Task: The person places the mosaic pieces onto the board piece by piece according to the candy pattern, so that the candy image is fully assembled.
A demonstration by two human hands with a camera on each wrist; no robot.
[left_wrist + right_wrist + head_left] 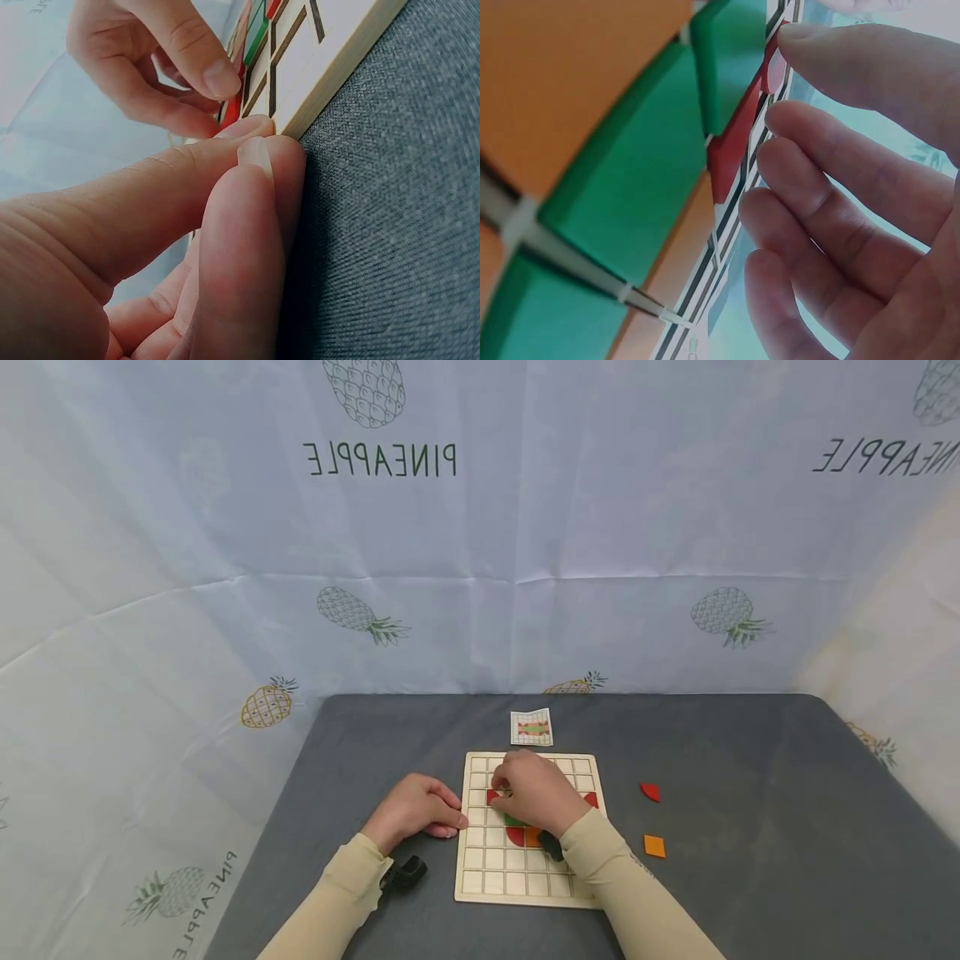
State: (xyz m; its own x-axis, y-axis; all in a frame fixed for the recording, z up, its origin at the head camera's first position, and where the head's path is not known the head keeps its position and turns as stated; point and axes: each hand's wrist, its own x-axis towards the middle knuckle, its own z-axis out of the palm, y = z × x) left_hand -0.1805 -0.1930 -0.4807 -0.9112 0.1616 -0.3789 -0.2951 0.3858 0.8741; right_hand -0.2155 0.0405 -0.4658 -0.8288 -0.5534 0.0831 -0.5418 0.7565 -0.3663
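Observation:
A wooden grid board [483, 882] lies on the table with red, green and orange flat pieces in its cells. At its left edge my left hand [420, 810] grips the rim between thumb and index finger. My right hand [536, 789] is over the upper left part of the board. Its thumb touches a red piece [491, 797] lying in a cell there, with the index fingertip close by. In the right wrist view the other fingers hang loosely bent beside a green piece [630, 142]. The right hand and sleeve hide much of the pattern.
A small pattern card [532, 727] lies beyond the board. To the right are a loose red quarter-circle piece [650, 792] and an orange square piece [654, 847]. A pineapple-print curtain [480, 527] hangs behind the dark grey table [750, 793].

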